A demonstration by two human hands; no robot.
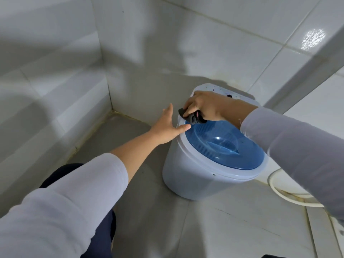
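A small white washing machine (197, 175) stands on the tiled floor near the wall, with a translucent blue lid (223, 146) lying shut on top. My right hand (202, 107) hovers over the lid's far edge and grips a crumpled black cloth (192, 117) with a bit of pink in it. My left hand (168, 127) is spread flat, fingers straight, its thumb touching the rim at the lid's left edge. A white control panel (219, 90) with a dark knob sits behind my right hand, partly hidden.
Glossy white tiled walls (55, 81) meet in a corner at the left. A white hose (284, 192) curls on the grey floor right of the machine. My knee in dark trousers (61, 174) is at the lower left.
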